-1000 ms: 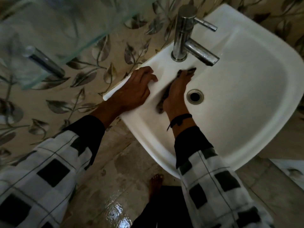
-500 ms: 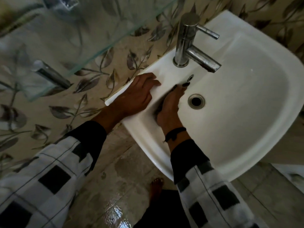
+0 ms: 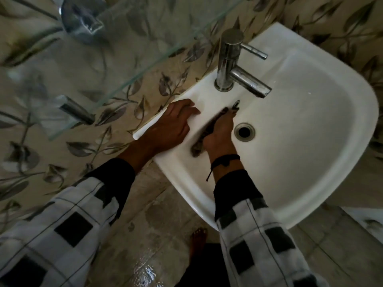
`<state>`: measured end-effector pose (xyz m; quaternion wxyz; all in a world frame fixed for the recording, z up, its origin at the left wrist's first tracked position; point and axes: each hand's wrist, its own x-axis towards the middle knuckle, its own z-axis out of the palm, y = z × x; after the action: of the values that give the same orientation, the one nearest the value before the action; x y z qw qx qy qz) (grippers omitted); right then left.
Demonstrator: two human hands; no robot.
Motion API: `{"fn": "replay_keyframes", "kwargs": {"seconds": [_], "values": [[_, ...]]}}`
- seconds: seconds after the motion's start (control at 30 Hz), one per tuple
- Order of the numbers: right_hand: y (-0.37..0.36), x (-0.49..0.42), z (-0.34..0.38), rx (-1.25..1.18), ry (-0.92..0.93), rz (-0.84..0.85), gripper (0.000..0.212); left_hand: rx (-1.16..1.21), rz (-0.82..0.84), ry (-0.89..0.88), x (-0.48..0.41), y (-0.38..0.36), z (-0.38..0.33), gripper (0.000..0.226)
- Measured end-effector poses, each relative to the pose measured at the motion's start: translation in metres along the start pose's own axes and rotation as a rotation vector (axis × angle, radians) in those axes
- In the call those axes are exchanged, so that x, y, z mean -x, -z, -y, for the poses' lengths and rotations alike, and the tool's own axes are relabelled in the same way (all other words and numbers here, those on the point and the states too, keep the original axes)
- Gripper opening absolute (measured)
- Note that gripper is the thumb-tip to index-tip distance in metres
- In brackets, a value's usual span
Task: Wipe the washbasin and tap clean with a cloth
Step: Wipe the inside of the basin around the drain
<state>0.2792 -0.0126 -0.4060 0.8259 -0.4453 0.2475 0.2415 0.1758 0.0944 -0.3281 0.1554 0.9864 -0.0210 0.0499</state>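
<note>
A white washbasin [image 3: 310, 154] hangs on the tiled wall, with a chrome tap [image 3: 230, 65] at its back rim and a round drain [image 3: 244, 131] in the bowl. My right hand [image 3: 219, 135] presses a dark grey cloth [image 3: 199, 147] flat against the bowl's left inner wall, just left of the drain; the cloth shows past my fingertips and at my palm's heel. My left hand [image 3: 170, 125] rests on the basin's left rim with its fingers laid over the edge.
A glass shelf [image 3: 116, 65] juts from the leaf-patterned wall above and left of the basin, with a chrome bracket [image 3: 76, 110] under it. The floor [image 3: 132, 228] below is wet, and my bare foot [image 3: 198, 240] stands beneath the basin.
My right hand pulled the cloth back toward me, then pushed it up the bowl's left wall again toward the tap. The left hand stayed on the rim.
</note>
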Motion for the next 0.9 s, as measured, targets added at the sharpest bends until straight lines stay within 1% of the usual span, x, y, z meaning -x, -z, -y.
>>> {"fn": "replay_keyframes", "kwargs": {"seconds": [0.03,0.07,0.1,0.13,0.2,0.23,0.27,0.3,0.33,0.4,0.43,0.47,0.5,0.53,0.57,0.67,0.7,0.77,0.8,0.83,0.9], "values": [[0.007,-0.008,-0.004,0.003,-0.043,0.008,0.094,0.001,-0.002,0.001,0.001,0.0,0.0,0.047],[0.016,-0.028,-0.021,0.045,-0.019,-0.088,0.113,0.001,-0.002,-0.002,0.001,0.0,0.0,0.047],[0.02,-0.039,-0.035,0.071,0.014,-0.128,0.121,0.001,-0.005,-0.008,0.001,0.0,0.001,0.047],[0.019,-0.037,-0.037,0.052,0.007,-0.095,0.117,0.003,-0.011,-0.009,0.0,0.001,0.001,0.046],[0.002,0.009,-0.011,0.06,-0.076,0.0,0.089,0.009,-0.027,-0.013,-0.001,0.001,0.001,0.046],[0.001,0.017,0.001,0.092,-0.053,0.037,0.075,0.008,-0.033,-0.019,-0.001,0.001,0.001,0.046],[0.003,0.014,0.006,0.095,-0.025,0.018,0.068,0.005,-0.039,-0.023,-0.001,0.001,0.001,0.046],[0.008,0.007,0.008,0.117,0.005,0.0,0.069,0.004,-0.044,-0.026,-0.001,0.0,0.0,0.046],[0.016,-0.012,0.0,0.102,0.012,-0.016,0.079,0.004,-0.043,-0.023,-0.001,0.0,0.0,0.046],[0.038,-0.06,-0.037,0.163,0.086,-0.099,0.104,0.017,-0.037,-0.016,0.0,-0.001,-0.001,0.046],[0.039,-0.058,-0.042,0.17,0.062,-0.093,0.108,0.024,-0.037,-0.018,0.0,-0.001,-0.001,0.046],[0.035,-0.041,-0.036,0.149,0.001,-0.056,0.104,0.027,-0.04,-0.023,0.0,0.0,-0.001,0.046],[0.022,-0.008,-0.018,0.122,-0.055,-0.024,0.091,0.026,-0.044,-0.027,0.0,0.0,-0.001,0.046],[0.012,0.019,0.001,0.118,-0.078,0.032,0.08,0.025,-0.047,-0.029,-0.001,0.0,0.0,0.046],[0.011,0.024,0.012,0.132,-0.044,0.058,0.076,0.027,-0.045,-0.026,0.0,0.0,0.0,0.046],[0.018,0.004,0.013,0.132,0.032,0.037,0.089,0.043,-0.031,-0.006,0.001,0.0,-0.001,0.048],[0.025,-0.015,-0.001,0.156,0.069,0.028,0.093,0.046,-0.021,-0.005,0.001,0.001,-0.001,0.05],[0.035,-0.035,-0.028,0.182,0.115,-0.002,0.095,0.05,0.007,-0.008,-0.001,0.001,0.001,0.054],[0.042,-0.051,-0.037,0.167,0.094,0.011,0.096,0.049,0.019,-0.009,-0.001,0.001,0.001,0.055],[0.041,-0.045,-0.031,0.164,0.067,0.04,0.098,0.042,0.025,-0.013,-0.002,0.001,0.002,0.056],[0.032,-0.028,-0.014,0.139,0.031,0.071,0.11,0.012,0.019,-0.027,-0.004,0.001,0.002,0.055]]}}
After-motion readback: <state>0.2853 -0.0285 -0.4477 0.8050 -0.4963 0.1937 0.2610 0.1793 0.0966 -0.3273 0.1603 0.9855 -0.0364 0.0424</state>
